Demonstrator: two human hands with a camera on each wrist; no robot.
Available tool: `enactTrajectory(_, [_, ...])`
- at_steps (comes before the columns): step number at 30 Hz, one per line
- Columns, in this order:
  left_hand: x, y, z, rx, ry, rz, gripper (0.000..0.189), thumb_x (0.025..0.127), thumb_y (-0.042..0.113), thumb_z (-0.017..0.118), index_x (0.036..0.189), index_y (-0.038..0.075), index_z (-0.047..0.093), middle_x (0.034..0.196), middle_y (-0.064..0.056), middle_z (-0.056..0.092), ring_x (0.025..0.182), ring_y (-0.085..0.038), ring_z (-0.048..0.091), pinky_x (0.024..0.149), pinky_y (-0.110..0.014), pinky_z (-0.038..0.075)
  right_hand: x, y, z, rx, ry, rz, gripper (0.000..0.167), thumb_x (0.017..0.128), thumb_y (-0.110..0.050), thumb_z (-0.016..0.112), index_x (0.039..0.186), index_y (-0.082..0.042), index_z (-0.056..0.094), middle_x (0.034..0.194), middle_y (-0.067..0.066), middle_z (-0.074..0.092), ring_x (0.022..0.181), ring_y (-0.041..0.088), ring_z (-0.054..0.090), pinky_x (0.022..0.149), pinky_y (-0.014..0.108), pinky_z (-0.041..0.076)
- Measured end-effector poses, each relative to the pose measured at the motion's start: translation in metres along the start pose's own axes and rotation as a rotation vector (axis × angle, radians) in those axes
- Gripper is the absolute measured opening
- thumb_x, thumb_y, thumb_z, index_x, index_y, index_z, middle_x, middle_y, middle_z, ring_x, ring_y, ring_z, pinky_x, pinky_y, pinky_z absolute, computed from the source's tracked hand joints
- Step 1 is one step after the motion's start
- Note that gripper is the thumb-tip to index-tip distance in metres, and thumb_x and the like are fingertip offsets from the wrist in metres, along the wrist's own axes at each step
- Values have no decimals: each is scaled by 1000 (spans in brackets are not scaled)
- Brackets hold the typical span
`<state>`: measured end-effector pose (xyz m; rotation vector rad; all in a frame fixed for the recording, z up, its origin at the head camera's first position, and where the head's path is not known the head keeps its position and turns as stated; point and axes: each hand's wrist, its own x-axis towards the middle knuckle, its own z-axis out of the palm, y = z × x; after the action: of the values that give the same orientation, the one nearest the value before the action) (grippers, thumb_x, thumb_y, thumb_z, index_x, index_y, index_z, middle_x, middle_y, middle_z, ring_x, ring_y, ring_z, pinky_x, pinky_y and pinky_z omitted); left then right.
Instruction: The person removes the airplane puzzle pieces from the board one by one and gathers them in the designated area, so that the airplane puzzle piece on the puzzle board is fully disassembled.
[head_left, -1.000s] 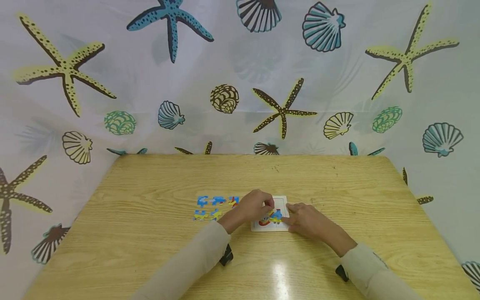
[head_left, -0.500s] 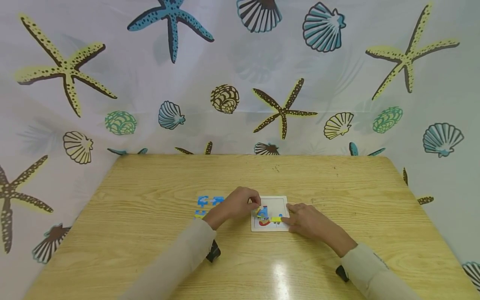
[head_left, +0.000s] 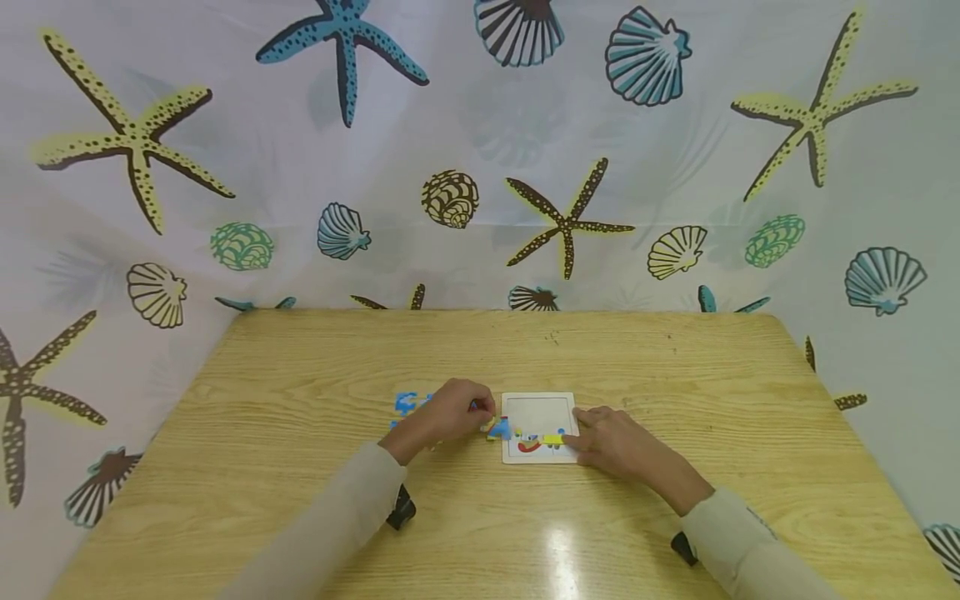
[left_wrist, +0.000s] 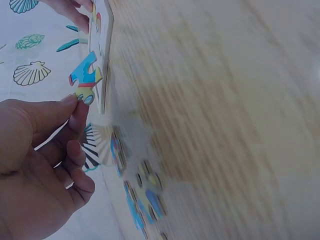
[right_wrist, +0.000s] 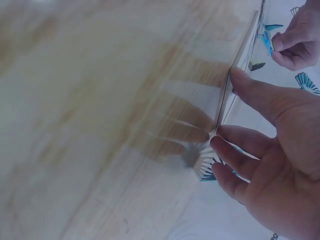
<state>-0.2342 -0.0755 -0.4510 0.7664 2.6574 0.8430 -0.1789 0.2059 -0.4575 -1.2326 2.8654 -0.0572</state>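
My left hand pinches a jigsaw piece between thumb and index finger. The piece is blue, red and yellow, with part of a cartoon face, and is raised just beyond the left edge of the puzzle board. The remaining fingers of that hand curl loosely. At the board's right side, my right hand rests with its thumb on the rim and its other fingertips along the edge. A yellow patch and a red curved shape show in the lower part of the board, whose upper part is plain white.
Several loose puzzle pieces lie on the wooden table left of the board, partly hidden by my left hand and wrist in the head view. A curtain printed with shells and starfish hangs behind the table.
My left hand has drawn leftward, carrying the jigsaw piece from over the middle of the board to past its left edge. The right hand and the board have stayed put.
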Motion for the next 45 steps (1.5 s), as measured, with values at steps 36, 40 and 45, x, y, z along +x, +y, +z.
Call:
enactTrajectory(36, [-18, -40, -16, 14, -60, -4, 6, 88, 10, 65, 83, 11, 69, 83, 2, 67, 69, -7, 55, 64, -24, 47, 0, -3, -2, 70, -26, 50, 38, 86, -21, 67, 123, -12, 65, 132, 26, 54, 117, 41, 55, 93, 49, 47])
enactTrajectory(40, [-18, -41, -14, 9, -53, -24, 6, 88, 9, 65, 83, 11, 68, 85, 1, 67, 71, -8, 55, 66, -24, 48, 0, -3, -2, 87, -30, 58, 39, 86, -20, 67, 123, -11, 64, 132, 27, 53, 118, 41, 54, 94, 49, 46])
enactTrajectory(45, [-18, -41, -13, 3, -44, -25, 8, 88, 8, 65, 82, 12, 67, 82, 2, 65, 68, -9, 52, 64, -25, 46, 0, -3, -2, 100, -33, 63, 39, 86, -20, 67, 124, -10, 63, 133, 27, 52, 119, 41, 54, 95, 50, 46])
